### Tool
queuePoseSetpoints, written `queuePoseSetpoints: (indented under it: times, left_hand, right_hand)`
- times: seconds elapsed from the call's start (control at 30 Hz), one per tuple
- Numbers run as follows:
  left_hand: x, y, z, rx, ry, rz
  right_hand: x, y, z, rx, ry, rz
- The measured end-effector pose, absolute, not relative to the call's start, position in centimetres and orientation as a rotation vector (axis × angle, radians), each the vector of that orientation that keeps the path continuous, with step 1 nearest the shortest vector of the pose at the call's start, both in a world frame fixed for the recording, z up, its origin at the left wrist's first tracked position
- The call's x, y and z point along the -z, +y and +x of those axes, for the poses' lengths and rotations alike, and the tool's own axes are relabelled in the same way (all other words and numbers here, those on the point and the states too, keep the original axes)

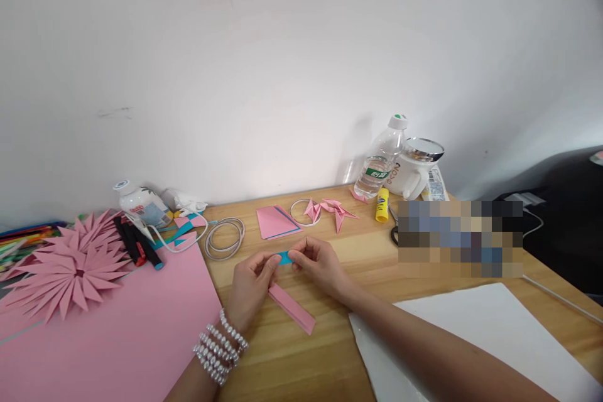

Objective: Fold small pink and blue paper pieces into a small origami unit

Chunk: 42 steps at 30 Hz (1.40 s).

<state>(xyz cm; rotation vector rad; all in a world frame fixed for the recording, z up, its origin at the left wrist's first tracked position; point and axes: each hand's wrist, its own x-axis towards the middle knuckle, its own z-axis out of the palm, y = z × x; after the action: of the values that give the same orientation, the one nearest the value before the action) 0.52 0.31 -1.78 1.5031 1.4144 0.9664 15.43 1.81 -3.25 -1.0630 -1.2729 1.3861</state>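
Between the fingertips of both hands is a small piece of blue paper (285, 257). My left hand (254, 276), with bead bracelets at the wrist, pinches its left side, and my right hand (320, 264) pinches its right side. A folded pink paper strip (293, 309) slants down to the right from under my left hand; whether it joins the blue piece is hidden by the fingers. Just beyond the hands lie a stack of pink and blue paper sheets (277, 222) and some folded pink paper pieces (338, 212).
At left, pink paper stars (78, 273) and dark markers (136, 242) rest on a large pink sheet (155, 326). A coiled cable (225, 239) lies nearby. A water bottle (377, 166), mug (409, 169), yellow glue stick (382, 205) and scissors (394, 235) stand or lie right; a white board (499, 320) is nearer.
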Motion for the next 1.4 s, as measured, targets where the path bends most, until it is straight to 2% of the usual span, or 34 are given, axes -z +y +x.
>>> queuePoseSetpoints:
  times: [0.37, 0.73, 1.0, 1.17, 1.4]
  left_hand:
    - [1.8, 0.1, 0.6, -1.097, 1.364, 1.677]
    - [1.6, -0.5, 0.9, -0.942, 1.345, 1.9]
    - [1.2, -0.6, 1.0, -0.976, 1.446, 1.984]
    - [1.6, 0.0, 0.6, -1.026, 1.548, 1.833]
    - [2.1, 0.3, 0.4, -1.069, 1.393, 1.513]
  right_hand:
    - [4.4, 1.5, 15.3, -1.254, -1.553, -1.016]
    - [3.5, 0.8, 15.4, -1.392, -1.552, -0.943]
    - [3.7, 1.4, 15.3, -1.495, -1.391, -0.979]
    - [3.9, 1.8, 15.4, -1.464, -1.317, -1.006]
    - [3.4, 1.6, 15.4, -1.487, -1.333, -1.0]
